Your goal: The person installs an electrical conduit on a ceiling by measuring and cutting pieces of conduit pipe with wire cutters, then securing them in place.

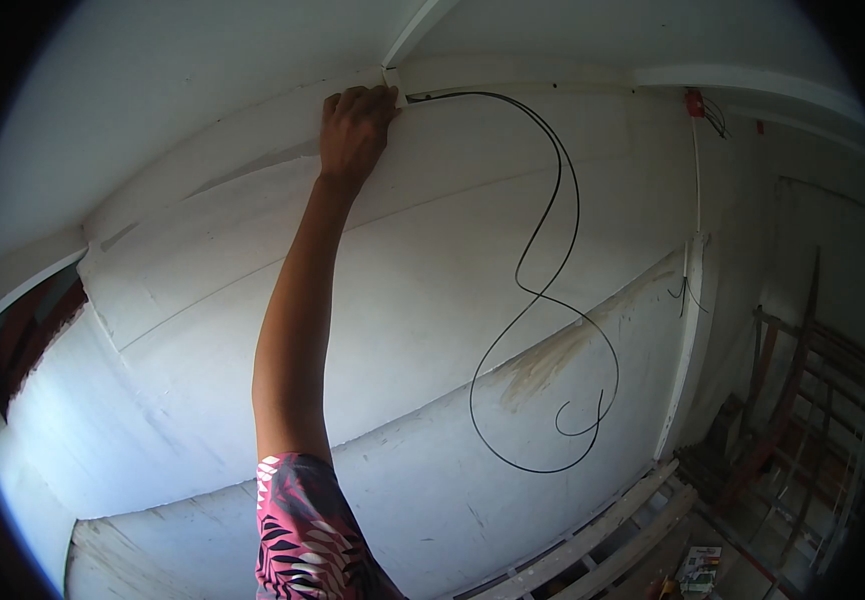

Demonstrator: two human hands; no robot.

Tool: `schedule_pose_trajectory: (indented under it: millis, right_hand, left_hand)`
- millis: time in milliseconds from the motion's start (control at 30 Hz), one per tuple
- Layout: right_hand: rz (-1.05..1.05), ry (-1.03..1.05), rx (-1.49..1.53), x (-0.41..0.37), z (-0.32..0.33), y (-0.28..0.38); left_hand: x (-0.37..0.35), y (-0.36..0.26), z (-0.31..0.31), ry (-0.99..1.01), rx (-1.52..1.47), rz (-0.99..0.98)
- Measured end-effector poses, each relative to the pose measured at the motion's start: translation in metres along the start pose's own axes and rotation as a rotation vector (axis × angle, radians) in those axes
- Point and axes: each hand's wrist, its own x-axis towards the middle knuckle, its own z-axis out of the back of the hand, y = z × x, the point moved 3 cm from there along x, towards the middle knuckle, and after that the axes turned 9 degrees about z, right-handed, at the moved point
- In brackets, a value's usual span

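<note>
My left hand (357, 135) is raised high against the white wall panel, its back toward me and its fingers curled closed. Its fingertips and thumb grip a small white strip (395, 88), which looks like cable trunking, just under the ceiling; part of it is hidden by the fingers. Two black cables (575, 190) come out beside the strip, run right, then hang down the wall in large loops with curled ends. A patterned pink and black sleeve (303, 530) covers my upper arm. My right hand is out of view.
A red junction box (694, 103) with loose wires sits high on the right, above a vertical conduit (698, 180). Wooden slats (593, 540) stand low in front. Metal frames (803, 390) lean at the right. An opening (28, 335) shows at the far left.
</note>
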Motion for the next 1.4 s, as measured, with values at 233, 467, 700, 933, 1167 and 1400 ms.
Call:
schedule_pose_trajectory:
  millis: [233, 467, 700, 933, 1167, 1400]
  right_hand:
    - [-0.015, 0.004, 0.035, -0.001, 0.001, 0.005]
    - [-0.019, 0.002, 0.047, 0.0, -0.004, 0.011]
    - [-0.035, -0.029, 0.237, 0.001, -0.011, -0.007]
    - [0.011, -0.093, 0.141, 0.005, -0.021, -0.045]
    - [0.051, -0.087, 0.053, 0.014, -0.037, -0.095]
    - [0.155, 0.012, -0.08, 0.041, -0.059, -0.174]
  left_hand:
    - [0.001, 0.001, -0.001, -0.01, 0.005, -0.016]
    - [-0.003, 0.003, -0.003, -0.055, -0.044, -0.006]
    - [0.0, 0.002, -0.002, -0.042, 0.027, -0.005]
    - [0.008, 0.006, 0.001, 0.044, -0.08, 0.058]
    - [0.013, 0.005, 0.001, 0.056, -0.143, 0.122]
    - [0.011, 0.01, -0.004, 0.036, -0.155, 0.123]
